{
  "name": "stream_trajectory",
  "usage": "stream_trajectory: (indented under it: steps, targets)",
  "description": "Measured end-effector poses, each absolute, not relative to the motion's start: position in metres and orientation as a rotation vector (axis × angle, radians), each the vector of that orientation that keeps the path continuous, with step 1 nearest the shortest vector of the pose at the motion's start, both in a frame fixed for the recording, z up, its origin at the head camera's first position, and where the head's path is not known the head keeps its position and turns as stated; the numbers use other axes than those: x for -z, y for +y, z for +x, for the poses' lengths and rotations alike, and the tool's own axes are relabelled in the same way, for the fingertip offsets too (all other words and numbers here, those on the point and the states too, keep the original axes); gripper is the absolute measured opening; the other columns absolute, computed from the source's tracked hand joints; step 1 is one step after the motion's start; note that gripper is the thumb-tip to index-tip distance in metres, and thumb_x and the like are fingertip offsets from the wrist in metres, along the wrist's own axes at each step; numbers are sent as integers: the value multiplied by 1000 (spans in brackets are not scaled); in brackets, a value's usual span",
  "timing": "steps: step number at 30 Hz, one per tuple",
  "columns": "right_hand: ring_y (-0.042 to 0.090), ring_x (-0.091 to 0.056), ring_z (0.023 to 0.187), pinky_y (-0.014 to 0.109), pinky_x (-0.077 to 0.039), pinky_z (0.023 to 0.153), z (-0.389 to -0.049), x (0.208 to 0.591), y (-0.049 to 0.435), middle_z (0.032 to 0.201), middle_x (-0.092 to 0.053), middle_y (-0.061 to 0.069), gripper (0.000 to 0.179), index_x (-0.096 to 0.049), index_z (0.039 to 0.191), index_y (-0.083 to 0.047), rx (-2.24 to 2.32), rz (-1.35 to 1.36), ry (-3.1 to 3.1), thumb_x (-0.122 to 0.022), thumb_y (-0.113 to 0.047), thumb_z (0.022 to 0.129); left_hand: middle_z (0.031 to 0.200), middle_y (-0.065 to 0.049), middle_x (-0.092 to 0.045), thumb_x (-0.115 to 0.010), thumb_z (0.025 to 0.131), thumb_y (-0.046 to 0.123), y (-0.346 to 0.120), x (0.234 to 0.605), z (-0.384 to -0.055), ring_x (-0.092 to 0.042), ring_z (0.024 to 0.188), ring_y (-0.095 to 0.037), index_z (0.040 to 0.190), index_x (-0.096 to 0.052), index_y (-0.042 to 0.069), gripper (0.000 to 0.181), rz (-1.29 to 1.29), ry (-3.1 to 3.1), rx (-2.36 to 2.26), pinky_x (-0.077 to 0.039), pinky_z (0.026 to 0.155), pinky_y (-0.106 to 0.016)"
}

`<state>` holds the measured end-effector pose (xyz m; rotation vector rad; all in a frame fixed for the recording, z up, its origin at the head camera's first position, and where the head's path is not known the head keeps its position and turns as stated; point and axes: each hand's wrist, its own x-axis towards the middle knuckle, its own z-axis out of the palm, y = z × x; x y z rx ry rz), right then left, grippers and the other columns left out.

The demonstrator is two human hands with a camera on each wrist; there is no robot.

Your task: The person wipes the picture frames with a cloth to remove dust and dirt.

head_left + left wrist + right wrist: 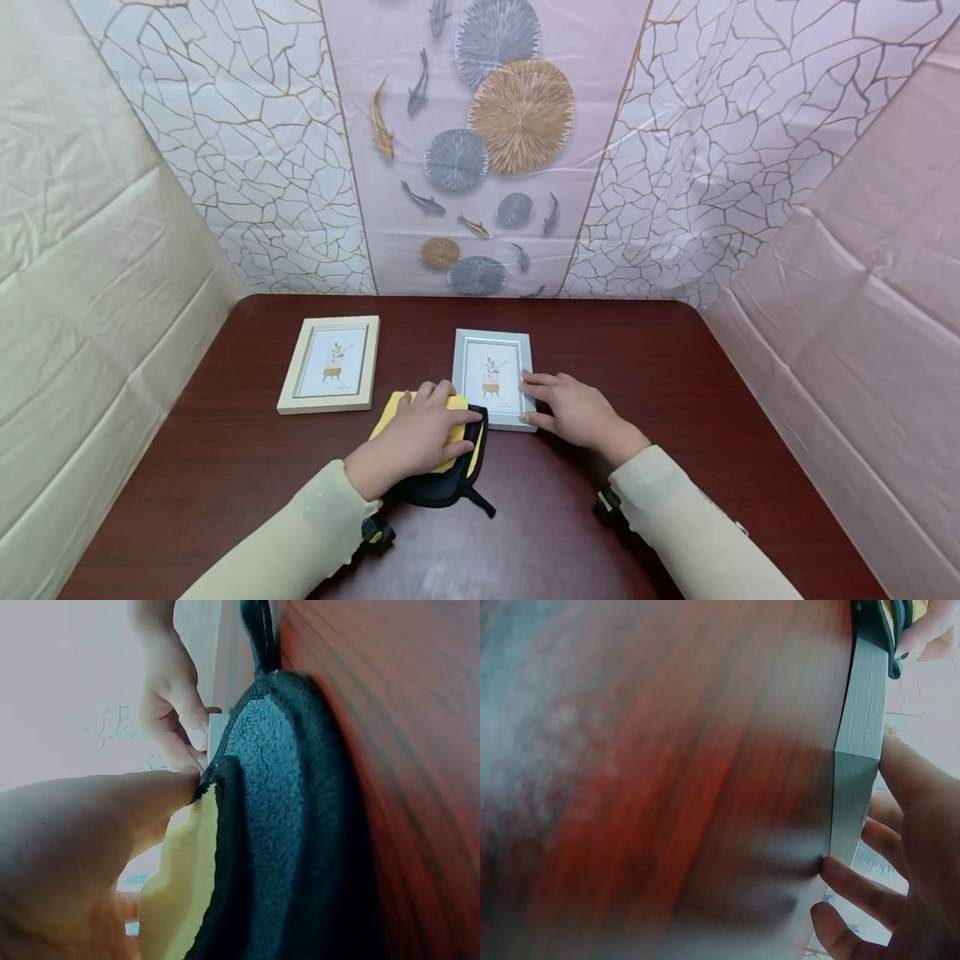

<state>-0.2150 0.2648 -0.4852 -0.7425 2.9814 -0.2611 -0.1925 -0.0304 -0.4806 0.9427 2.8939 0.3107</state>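
Observation:
My left hand (415, 436) grips a folded yellow and black cloth (442, 487) with dark edging and a hanging loop. Its fingers spread over the yellow face, and in the left wrist view the thumb presses near the cloth's edge; a fuzzy grey-blue side (266, 765) shows there. Part of the cloth overlaps the lower left corner of a pale blue picture frame (491, 335), which lies flat, picture side up. At that frame's right edge, my right hand (573, 410) touches the border with extended fingers and thumb. Some of its fingertips meet the frame's side (847, 802).
A cream picture frame (285, 402) with a similar plant print lies flat to the left. Both frames rest on a dark red wooden table (615, 342). Patterned fabric (285, 150) hangs behind the table, and plain pale sheets (870, 275) enclose its sides.

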Motion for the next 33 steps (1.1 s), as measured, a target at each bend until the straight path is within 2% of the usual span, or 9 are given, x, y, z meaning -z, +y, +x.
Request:
stream_trajectory:
  steps: [18, 25, 33]
  targets:
    - [37, -57, 145, 55, -56, 105, -213, 490, 267, 167, -53, 6, 62, -63, 157, -13, 272, -765, 2988, -74, -47, 106, 140, -13, -57, -73, 104, 55, -7, 484, -187, -47, 126, -31, 144, -75, 38, 43, 944, 2917, -266, -45, 107, -72]
    - [39, -57, 144, 56, -56, 104, -213, 489, 266, 166, -53, 6, 62, -64, 157, -13, 261, -771, 2990, -74, -47, 106, 136, -12, -58, -72, 105, 54, -9, 483, -187, -47, 121, -31, 143, -76, 38, 41, 953, 2925, -249, -48, 101, -68]
    - [39, -57, 145, 56, -56, 105, -214, 487, 266, 167, -52, 4, 61, -63, 157, -14, 266, -764, 2993, -73, -48, 107, 137, -13, -58, -72, 105, 55, -16, 480, -190, -49, 125, -33, 140, -77, 36, 41, 938, 2943, -247, -49, 100, -70]
